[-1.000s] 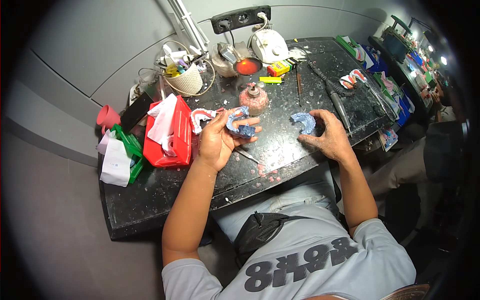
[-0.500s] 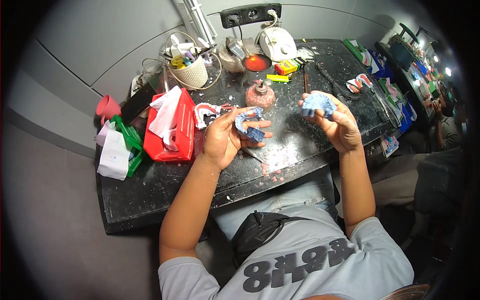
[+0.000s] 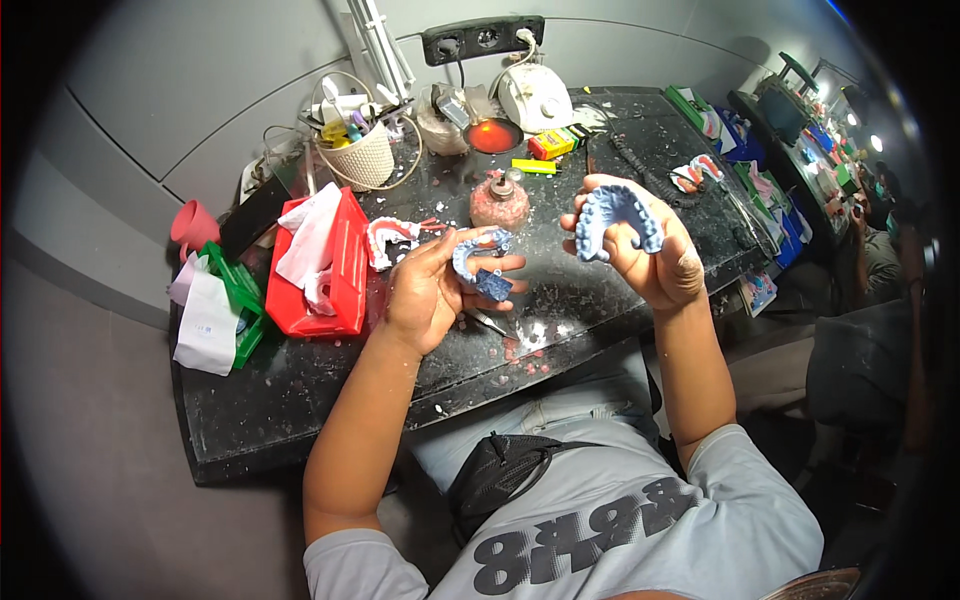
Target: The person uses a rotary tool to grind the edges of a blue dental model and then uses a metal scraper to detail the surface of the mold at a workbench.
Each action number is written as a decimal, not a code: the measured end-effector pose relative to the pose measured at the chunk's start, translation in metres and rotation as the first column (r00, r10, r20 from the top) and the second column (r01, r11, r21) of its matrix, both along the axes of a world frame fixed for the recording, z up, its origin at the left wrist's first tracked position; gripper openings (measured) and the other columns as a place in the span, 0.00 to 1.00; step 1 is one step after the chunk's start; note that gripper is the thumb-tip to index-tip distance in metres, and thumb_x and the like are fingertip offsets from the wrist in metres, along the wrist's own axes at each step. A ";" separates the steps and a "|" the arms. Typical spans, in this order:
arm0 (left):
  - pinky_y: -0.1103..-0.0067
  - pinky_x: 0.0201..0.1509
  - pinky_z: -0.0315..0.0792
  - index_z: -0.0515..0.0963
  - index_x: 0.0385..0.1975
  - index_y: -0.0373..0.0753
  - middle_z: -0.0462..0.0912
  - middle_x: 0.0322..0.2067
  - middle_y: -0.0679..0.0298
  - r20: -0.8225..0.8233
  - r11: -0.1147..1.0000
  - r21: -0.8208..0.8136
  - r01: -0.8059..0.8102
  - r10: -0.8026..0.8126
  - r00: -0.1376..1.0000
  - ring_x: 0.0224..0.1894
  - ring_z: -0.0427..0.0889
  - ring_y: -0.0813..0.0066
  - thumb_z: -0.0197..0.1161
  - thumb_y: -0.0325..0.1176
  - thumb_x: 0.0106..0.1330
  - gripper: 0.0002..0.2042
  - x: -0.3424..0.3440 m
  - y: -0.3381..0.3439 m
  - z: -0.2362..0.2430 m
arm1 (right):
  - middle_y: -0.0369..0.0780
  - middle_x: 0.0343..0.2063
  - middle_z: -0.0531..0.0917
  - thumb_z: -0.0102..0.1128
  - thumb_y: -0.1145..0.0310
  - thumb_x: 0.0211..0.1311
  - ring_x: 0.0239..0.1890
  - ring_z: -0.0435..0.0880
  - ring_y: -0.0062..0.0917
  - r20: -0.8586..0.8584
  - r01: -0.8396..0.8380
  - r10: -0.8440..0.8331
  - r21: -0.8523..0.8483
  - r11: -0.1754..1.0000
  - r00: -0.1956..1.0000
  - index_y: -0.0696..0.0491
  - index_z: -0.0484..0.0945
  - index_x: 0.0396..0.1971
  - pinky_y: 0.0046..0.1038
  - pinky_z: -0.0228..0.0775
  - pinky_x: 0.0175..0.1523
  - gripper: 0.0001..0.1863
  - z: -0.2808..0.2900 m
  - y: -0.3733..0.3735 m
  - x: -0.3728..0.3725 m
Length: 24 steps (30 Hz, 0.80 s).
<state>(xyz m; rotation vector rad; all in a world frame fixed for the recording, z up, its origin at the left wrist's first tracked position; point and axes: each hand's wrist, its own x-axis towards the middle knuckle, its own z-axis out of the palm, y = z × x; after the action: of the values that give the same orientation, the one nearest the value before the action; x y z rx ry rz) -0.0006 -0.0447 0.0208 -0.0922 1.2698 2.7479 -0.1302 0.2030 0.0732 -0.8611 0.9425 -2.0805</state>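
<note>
Nearest the lower edge, two bare forearms rise over a dark, speckled tabletop (image 3: 300,420) dusted with pale and pinkish crumbs. The left hand (image 3: 430,290) lies palm up with its fingers loosely curled, cradling a small blue dental cast (image 3: 482,262) on the fingertips. The right hand (image 3: 650,250) is raised a little higher and closed around a larger blue dental cast (image 3: 615,215), an arch of teeth turned toward the camera.

Just left of the left hand sits a red rectangular box (image 3: 335,270) with white tissue spilling from it; beside that, a green packet (image 3: 235,290) and a white paper label-like sheet (image 3: 205,325) at the tabletop's left edge, with a pink cup (image 3: 192,225) behind. A pink-and-white denture model (image 3: 390,238) lies between the red box and the left hand.

Farther back stand a pinkish burner flask (image 3: 500,198), a woven cup of tools (image 3: 360,155), a small yellow-and-red packet (image 3: 553,145) and a black wall socket strip (image 3: 482,38).
</note>
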 end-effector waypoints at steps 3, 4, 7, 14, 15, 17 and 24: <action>0.59 0.48 0.85 0.62 0.67 0.28 0.76 0.56 0.31 0.008 1.000 -0.006 -0.008 0.008 1.000 0.52 0.84 0.35 0.38 0.49 0.81 0.29 0.000 0.001 0.001 | 0.52 0.57 0.79 0.83 0.52 0.47 0.61 0.81 0.41 -0.003 0.004 -0.004 0.030 1.000 1.000 0.68 0.65 0.65 0.39 0.72 0.68 0.53 0.003 -0.002 0.001; 0.61 0.48 0.86 0.63 0.67 0.28 0.79 0.55 0.33 0.007 1.000 -0.006 -0.003 0.003 1.000 0.50 0.85 0.38 0.38 0.50 0.82 0.29 0.000 0.001 0.001 | 0.50 0.57 0.79 0.84 0.54 0.47 0.60 0.81 0.38 -0.003 0.000 0.000 0.050 0.999 1.000 0.67 0.66 0.65 0.38 0.73 0.68 0.51 0.006 -0.005 0.002; 0.62 0.47 0.86 0.66 0.65 0.28 0.82 0.51 0.38 0.030 1.000 0.011 -0.007 0.007 1.000 0.48 0.87 0.43 0.37 0.52 0.82 0.31 0.000 0.004 0.000 | 0.44 0.57 0.80 0.87 0.68 0.39 0.59 0.80 0.29 -0.586 0.308 -0.148 0.183 0.933 0.797 0.61 0.73 0.62 0.36 0.71 0.68 0.46 0.014 -0.021 0.017; 0.57 0.49 0.83 0.71 0.62 0.31 0.84 0.51 0.53 0.058 1.000 0.027 0.008 -0.010 0.998 0.52 0.86 0.58 0.35 0.64 0.78 0.37 -0.001 -0.002 -0.007 | 0.44 0.56 0.81 0.86 0.60 0.35 0.61 0.80 0.41 -0.979 0.375 0.063 0.133 0.917 0.193 0.56 0.78 0.58 0.39 0.71 0.67 0.44 0.039 -0.054 0.018; 0.57 0.52 0.83 0.69 0.64 0.32 0.83 0.52 0.53 0.034 0.997 0.031 0.065 -0.066 0.997 0.55 0.84 0.57 0.33 0.63 0.78 0.37 -0.001 -0.002 -0.005 | 0.43 0.58 0.81 0.85 0.59 0.33 0.61 0.79 0.43 -0.977 0.345 0.109 0.167 0.924 0.182 0.54 0.79 0.58 0.40 0.71 0.67 0.44 0.040 -0.056 0.017; 0.57 0.53 0.83 0.69 0.64 0.33 0.82 0.53 0.54 0.021 0.997 0.057 0.057 -0.058 0.998 0.56 0.84 0.57 0.33 0.64 0.78 0.37 0.000 0.001 -0.001 | 0.44 0.58 0.81 0.85 0.60 0.32 0.61 0.79 0.43 -0.971 0.334 0.160 0.212 0.919 0.176 0.53 0.79 0.58 0.41 0.71 0.67 0.44 0.042 -0.060 0.017; 0.56 0.54 0.83 0.66 0.66 0.33 0.81 0.55 0.53 -0.008 0.995 0.074 0.064 -0.064 0.998 0.57 0.83 0.55 0.30 0.67 0.77 0.40 -0.001 0.005 0.002 | 0.43 0.59 0.81 0.85 0.60 0.32 0.61 0.79 0.44 -0.935 0.312 0.284 0.340 0.887 0.214 0.51 0.80 0.57 0.42 0.72 0.66 0.43 0.039 -0.067 0.016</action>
<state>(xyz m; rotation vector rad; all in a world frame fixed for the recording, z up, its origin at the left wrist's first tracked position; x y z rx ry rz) -0.0018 -0.0400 0.0225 -0.0365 1.1500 2.7387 -0.1142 0.1361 0.1126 -1.9607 2.0049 -0.8980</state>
